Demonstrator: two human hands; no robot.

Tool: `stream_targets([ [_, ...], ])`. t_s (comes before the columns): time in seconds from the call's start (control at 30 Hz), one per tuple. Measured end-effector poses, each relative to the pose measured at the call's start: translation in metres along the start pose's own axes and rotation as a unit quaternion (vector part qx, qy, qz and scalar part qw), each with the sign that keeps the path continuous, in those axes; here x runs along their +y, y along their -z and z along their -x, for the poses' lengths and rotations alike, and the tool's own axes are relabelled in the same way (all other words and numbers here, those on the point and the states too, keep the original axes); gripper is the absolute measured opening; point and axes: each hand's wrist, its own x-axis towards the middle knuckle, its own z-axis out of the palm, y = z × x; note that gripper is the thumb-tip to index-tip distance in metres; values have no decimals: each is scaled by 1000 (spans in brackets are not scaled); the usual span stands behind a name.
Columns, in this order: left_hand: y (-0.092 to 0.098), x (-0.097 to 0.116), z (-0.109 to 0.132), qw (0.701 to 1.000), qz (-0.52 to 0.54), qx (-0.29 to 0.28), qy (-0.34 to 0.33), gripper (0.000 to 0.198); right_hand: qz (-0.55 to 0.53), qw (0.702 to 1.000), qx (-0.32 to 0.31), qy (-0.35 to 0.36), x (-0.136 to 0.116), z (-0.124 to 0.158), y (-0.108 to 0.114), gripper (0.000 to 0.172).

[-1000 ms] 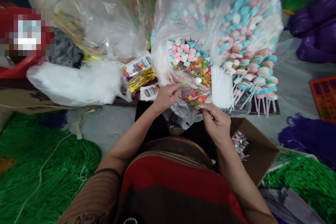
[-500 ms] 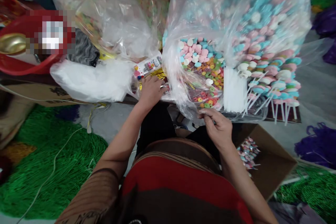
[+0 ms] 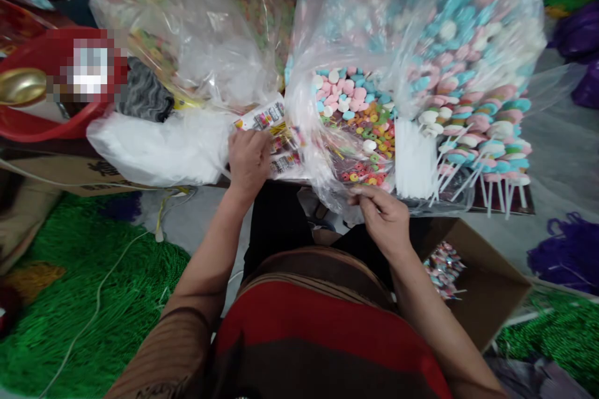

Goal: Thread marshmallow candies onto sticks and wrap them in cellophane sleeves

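Two-handed pose: left hand (image 3: 249, 159) sits knuckles up, fingers bent over printed pieces (image 3: 270, 116) left of the clear bag (image 3: 331, 192), grip hidden. Right hand (image 3: 384, 218) brings thumb near forefinger at the bag's lower edge; hold unclear.

In front of me, the clear bag (image 3: 306, 115) is thin plastic, crinkled and glossy. The pressed candies (image 3: 344, 88) look matt and chalky; the candy rings (image 3: 372, 121) have a slight sheen. To their right, the white sticks (image 3: 414, 159) look like smooth plastic. By my left hand (image 3: 250, 159), the printed cards (image 3: 285, 163) look like smooth, coated paper. Far left, I see a red basin (image 3: 14, 129) of glossy plastic, a gold bowl (image 3: 21, 86) of shiny metal and rough, matt grey cloth (image 3: 146, 92). Near right, the box (image 3: 491, 274) is matt cardboard.
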Motion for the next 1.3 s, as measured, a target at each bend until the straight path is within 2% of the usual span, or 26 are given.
stream_targets([
  [0.07, 11, 11, 2, 998, 38, 40, -36, 34, -89, 992, 8, -90, -5, -11, -4, 18],
  [0.17, 14, 36, 6, 987, 100, 29, -120, 32, -240, 951, -32, -195, -14, -33, -6, 48],
  [0.23, 7, 54, 9, 977, 130, 5, -169, 28, -292, 927, -63, -226, -20, -45, -3, 63],
  [0.3, -3, 69, 12, 972, 141, -22, -188, 27, -287, 925, -84, -233, -24, -49, 2, 59],
  [0.37, -11, 80, 14, 972, 158, -59, -161, 28, -252, 940, -81, -216, -25, -46, 6, 46],
  [0.43, -16, 88, 14, 964, 217, -122, -89, 30, -220, 957, -38, -188, -23, -39, 9, 38],
  [0.47, -17, 90, 14, 949, 264, -167, -41, 34, -207, 963, -8, -174, -21, -36, 10, 36],
  [0.57, -20, 96, 11, 855, 415, -299, 86, 39, -188, 968, 49, -159, -13, -30, 13, 33],
  [0.63, -21, 98, 8, 807, 469, -334, 133, 38, -198, 965, 45, -165, -9, -29, 16, 34],
  [0.67, -21, 99, 7, 799, 476, -340, 143, 38, -204, 964, 37, -168, -8, -30, 18, 35],
  [0.8, -17, 102, 2, 825, 424, -354, 119, 38, -175, 969, 54, -168, -4, -28, 19, 34],
  [0.97, -14, 105, 1, 864, 360, -346, 63, 50, -110, 975, 85, -174, 3, -19, 13, 59],
  [1.1, -21, 104, 1, 883, 333, -330, 16, 55, -160, 973, 45, -162, 6, -20, 11, 44],
  [1.2, -24, 103, 2, 873, 361, -326, 34, 48, -186, 967, 59, -163, 4, -23, 8, 43],
  [1.3, -24, 103, 5, 835, 416, -346, 105, 41, -138, 972, 84, -171, -1, -23, 5, 50],
])
